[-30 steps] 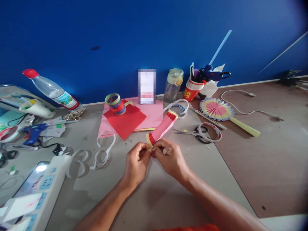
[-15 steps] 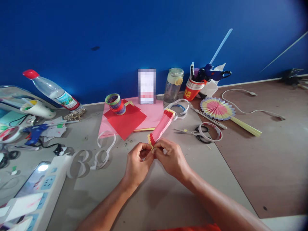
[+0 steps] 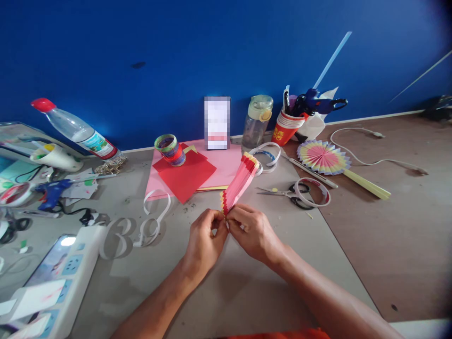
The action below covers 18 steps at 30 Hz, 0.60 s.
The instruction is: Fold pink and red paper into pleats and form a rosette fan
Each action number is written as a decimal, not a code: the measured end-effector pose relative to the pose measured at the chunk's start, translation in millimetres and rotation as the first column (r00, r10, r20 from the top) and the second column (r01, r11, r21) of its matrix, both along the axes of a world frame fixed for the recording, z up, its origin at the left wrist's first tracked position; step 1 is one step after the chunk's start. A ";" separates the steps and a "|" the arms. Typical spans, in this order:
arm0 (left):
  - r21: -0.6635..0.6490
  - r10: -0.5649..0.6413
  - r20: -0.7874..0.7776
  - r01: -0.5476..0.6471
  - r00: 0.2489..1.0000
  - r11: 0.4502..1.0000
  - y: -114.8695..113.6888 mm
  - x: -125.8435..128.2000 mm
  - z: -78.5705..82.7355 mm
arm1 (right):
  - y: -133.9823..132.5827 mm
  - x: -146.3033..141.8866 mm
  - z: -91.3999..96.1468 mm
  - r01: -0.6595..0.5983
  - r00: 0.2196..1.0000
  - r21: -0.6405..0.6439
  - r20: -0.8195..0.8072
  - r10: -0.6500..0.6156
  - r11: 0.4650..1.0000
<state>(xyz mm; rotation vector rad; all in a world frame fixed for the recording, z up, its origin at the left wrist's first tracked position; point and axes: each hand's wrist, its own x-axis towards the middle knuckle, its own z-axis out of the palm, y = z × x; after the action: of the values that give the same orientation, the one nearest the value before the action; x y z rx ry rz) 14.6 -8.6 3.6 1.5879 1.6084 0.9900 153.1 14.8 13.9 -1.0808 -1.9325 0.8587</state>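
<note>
A strip of pleated paper (image 3: 239, 181), pink with red and yellow zigzag edges, slants up and away from my fingers. My left hand (image 3: 207, 235) pinches its near end between thumb and forefinger. Right beside it, my right hand (image 3: 252, 230) pinches the same end, the fingertips of both hands almost touching. What lies between the fingertips is mostly hidden. Beyond the strip, red paper squares (image 3: 187, 176) rest on larger pink sheets (image 3: 226, 165). A finished round paper fan (image 3: 323, 157) with a pale yellow handle lies to the right.
Scissors (image 3: 278, 192) and a tape roll (image 3: 312, 193) lie right of my hands. Behind stand a propped phone (image 3: 217, 123), a clear bottle (image 3: 257, 125) and red paper cups (image 3: 287, 129). Leftward are curled white strips (image 3: 155, 226), a power strip (image 3: 83, 273) and a blue glue gun (image 3: 54, 193).
The pleated strip's near end has fanned slightly more, showing more pink folds. Both hands keep their pinch on it, nearly in place. The view has shifted slightly.
</note>
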 end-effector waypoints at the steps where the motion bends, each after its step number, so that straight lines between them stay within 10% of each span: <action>1: 0.001 -0.011 -0.010 0.011 1.000 1.000 0.1 -0.7 -0.2 | 0.6 0.8 0.0 -0.006 1.000 -0.002 -0.002 0.006 1.000; 18: 0.031 -0.013 0.002 0.013 1.000 0.999 0.7 -2.0 0.5 | -0.3 -3.0 -1.1 0.012 1.000 0.015 0.005 -0.013 1.000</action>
<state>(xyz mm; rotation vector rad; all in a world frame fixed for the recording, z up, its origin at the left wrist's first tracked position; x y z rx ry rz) 12.6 -7.9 4.1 1.6148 1.5863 1.0138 150.2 14.5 12.8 -1.0862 -1.9314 0.8343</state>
